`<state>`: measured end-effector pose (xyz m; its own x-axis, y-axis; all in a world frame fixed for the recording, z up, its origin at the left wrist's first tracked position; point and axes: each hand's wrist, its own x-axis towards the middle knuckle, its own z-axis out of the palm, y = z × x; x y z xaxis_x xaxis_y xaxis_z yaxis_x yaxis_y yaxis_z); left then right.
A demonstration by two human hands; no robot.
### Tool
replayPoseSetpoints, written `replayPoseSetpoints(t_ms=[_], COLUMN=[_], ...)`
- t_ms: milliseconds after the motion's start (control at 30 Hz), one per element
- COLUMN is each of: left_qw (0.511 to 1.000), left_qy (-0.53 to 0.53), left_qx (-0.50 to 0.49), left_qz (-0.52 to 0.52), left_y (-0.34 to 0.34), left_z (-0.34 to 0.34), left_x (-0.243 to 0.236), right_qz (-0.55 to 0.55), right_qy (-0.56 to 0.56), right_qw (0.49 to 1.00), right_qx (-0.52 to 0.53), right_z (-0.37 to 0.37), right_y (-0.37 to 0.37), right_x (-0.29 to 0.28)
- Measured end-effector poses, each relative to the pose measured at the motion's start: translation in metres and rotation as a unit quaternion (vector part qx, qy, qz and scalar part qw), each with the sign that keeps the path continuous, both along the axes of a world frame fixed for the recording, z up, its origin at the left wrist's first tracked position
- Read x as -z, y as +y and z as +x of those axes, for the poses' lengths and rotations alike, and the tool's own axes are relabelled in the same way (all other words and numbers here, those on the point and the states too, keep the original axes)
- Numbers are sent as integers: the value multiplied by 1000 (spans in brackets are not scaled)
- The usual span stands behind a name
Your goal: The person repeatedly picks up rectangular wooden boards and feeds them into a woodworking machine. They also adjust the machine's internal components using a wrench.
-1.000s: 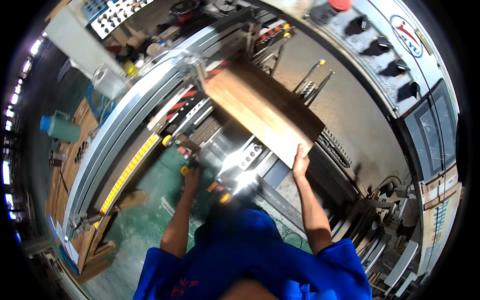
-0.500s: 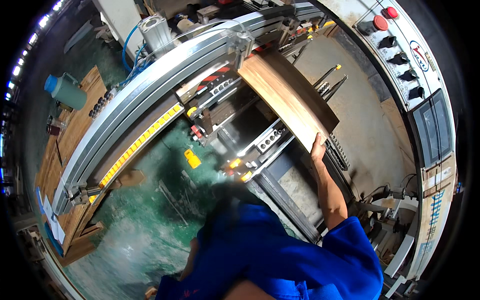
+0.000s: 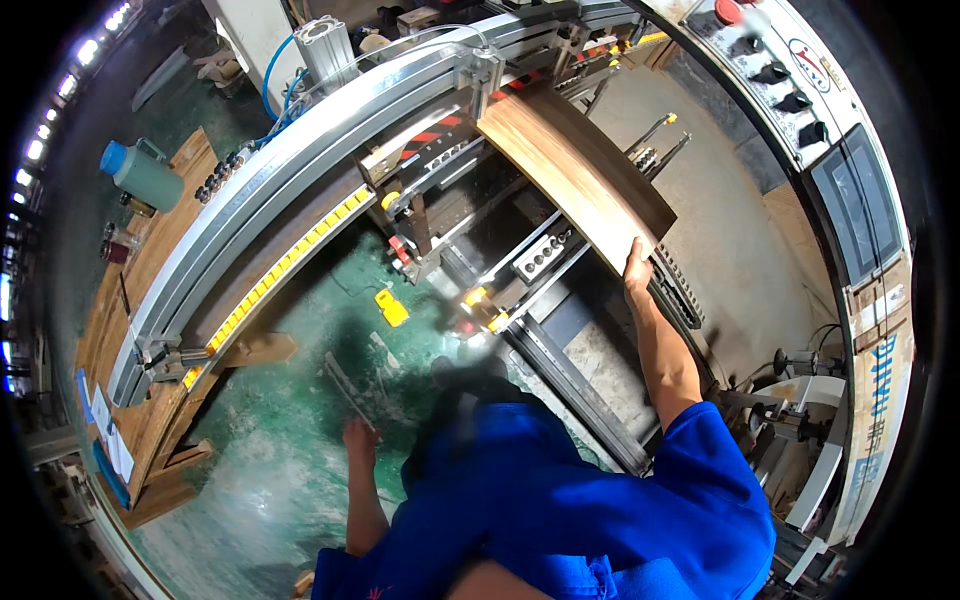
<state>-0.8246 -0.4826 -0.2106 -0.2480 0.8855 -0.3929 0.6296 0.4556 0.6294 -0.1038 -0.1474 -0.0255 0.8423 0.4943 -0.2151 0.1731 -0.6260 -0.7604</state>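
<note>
A long wooden board [image 3: 560,165], light-grained on top with a dark side, lies slanted across the machine's metal rails. At its near end my right hand [image 3: 638,268] grips the edge, thumb on the upper face and the other fingers hidden beneath. My left hand [image 3: 361,436] hangs low over the green floor beside my blue clothing, away from the board; its fingers are too small and blurred to read. Left of the board runs a curved-looking aluminium beam [image 3: 300,165] with a yellow marked strip [image 3: 290,270] along its lower edge.
A control panel [image 3: 800,75] with knobs, a red button and a screen stands at the right. A wooden bench [image 3: 165,215] at the left carries a green jug [image 3: 145,180] with a blue lid. A yellow foot pedal [image 3: 391,308] sits on the floor among metal rails [image 3: 570,385].
My left hand has come into view from beside my body, at lower left. My right hand keeps its hold on the board's end. The whole view has shifted slightly.
</note>
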Motion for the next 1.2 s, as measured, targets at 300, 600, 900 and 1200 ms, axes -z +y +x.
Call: replayPoseSetpoints(t_ms=[300, 600, 900, 1200], left_qw=[908, 877, 892, 980], left_qy=[213, -328, -283, -29], left_qx=[312, -344, -354, -159], left_qz=[-183, -66, -4, -117], left_y=[-127, -97, -151, -209], left_z=[78, 172, 202, 245], left_x=[0, -46, -30, 3], right_qz=[91, 130, 188, 197], right_qy=[86, 150, 171, 179], right_qw=[992, 980, 967, 964], right_qx=[10, -7, -8, -24], right_z=[14, 24, 17, 14], right_y=[-2, -2, -6, -7], right_x=[21, 44, 23, 18])
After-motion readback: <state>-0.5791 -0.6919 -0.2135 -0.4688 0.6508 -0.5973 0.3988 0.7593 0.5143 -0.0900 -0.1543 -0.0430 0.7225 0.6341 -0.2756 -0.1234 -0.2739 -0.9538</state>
